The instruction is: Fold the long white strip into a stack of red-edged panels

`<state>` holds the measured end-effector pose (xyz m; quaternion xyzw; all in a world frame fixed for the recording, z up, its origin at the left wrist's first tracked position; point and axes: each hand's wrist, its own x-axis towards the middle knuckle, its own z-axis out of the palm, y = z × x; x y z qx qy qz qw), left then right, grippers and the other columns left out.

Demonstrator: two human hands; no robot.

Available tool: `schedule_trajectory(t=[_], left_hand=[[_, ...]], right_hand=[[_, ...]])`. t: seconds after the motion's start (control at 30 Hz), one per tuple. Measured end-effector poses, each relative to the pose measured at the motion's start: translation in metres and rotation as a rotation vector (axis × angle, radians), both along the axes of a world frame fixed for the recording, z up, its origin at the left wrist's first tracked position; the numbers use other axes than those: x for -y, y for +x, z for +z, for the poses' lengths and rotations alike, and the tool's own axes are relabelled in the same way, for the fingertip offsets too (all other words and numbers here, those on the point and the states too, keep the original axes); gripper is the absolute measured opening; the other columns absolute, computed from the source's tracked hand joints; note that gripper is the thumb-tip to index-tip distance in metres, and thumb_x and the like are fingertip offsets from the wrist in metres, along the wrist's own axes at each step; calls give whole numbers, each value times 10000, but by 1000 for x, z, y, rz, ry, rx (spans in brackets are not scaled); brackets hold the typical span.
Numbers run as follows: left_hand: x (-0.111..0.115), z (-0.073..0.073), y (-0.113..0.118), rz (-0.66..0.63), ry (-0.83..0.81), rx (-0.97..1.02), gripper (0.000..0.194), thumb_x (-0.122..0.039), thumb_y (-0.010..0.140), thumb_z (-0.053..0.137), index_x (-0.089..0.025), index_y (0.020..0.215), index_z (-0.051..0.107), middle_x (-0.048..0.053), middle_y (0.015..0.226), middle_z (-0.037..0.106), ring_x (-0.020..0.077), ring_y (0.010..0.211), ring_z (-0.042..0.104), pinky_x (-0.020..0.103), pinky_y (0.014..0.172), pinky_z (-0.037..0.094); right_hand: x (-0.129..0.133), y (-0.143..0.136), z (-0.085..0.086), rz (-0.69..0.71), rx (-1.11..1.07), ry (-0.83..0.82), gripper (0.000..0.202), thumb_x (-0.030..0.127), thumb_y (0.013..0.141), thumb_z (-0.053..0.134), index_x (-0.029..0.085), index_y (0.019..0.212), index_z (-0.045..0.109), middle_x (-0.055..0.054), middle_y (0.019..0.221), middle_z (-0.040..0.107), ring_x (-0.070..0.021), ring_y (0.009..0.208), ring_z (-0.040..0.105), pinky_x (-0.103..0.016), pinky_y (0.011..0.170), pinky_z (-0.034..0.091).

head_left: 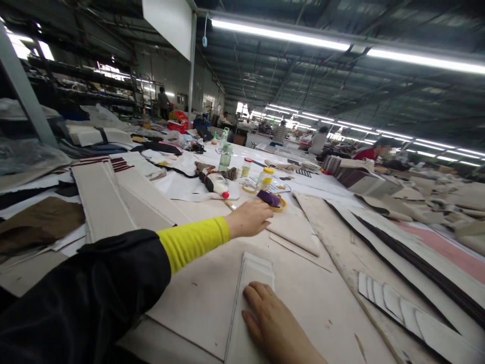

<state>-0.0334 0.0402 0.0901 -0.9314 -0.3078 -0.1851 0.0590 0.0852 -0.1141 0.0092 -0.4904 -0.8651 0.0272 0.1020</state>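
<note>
My left hand (250, 218), in a yellow sleeve cuff, reaches across the table just short of a purple cloth (268, 197). The cloth lies in a shallow yellow lid (281, 203); fingers are stretched out and loosely bent, with nothing visible in them. Lying flat, my right hand (275, 318) rests on a stack of long pale strips (257, 268). Its fingers are spread over the top strip. Beneath the stack is a large beige sheet (197, 293). A small brush (230, 205) lies behind my left wrist.
A bottle with a red cap (215, 183), a yellow-lidded jar (265, 178), a red-lidded jar (246, 167) and a green bottle (225, 157) stand or lie farther back. Pale panels (100, 197) are at left; fanned curved pieces (401, 303) at right. Several people work in the distance.
</note>
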Motion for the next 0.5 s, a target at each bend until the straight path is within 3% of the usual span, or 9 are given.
schedule_trajectory(t=[0.17, 0.33, 0.5], left_hand=[[-72, -2, -42, 212, -144, -56, 230, -246, 831, 486, -148, 995, 615, 87, 1020, 596, 230, 995, 523, 323, 852, 395], [-152, -1, -81, 417, -240, -30, 226, -269, 837, 529, -111, 981, 604, 76, 1015, 596, 222, 968, 546, 365, 856, 427], [-227, -3, -78, 564, -286, 45, 307, -326, 870, 503, -126, 1102, 518, 77, 1097, 536, 200, 961, 546, 395, 815, 473]], right_hand=[[-32, -1, -7, -32, -44, 25, 77, 132, 778, 519, 207, 772, 529, -35, 841, 595, -202, 802, 562, -339, 690, 501], [-50, 2, -27, -20, -158, 110, 108, 152, 796, 527, 211, 719, 480, -16, 789, 567, -176, 744, 549, -297, 636, 481], [-58, 10, -52, 18, -310, 193, 99, 151, 773, 519, 222, 731, 465, -8, 805, 559, -150, 732, 550, -254, 642, 472]])
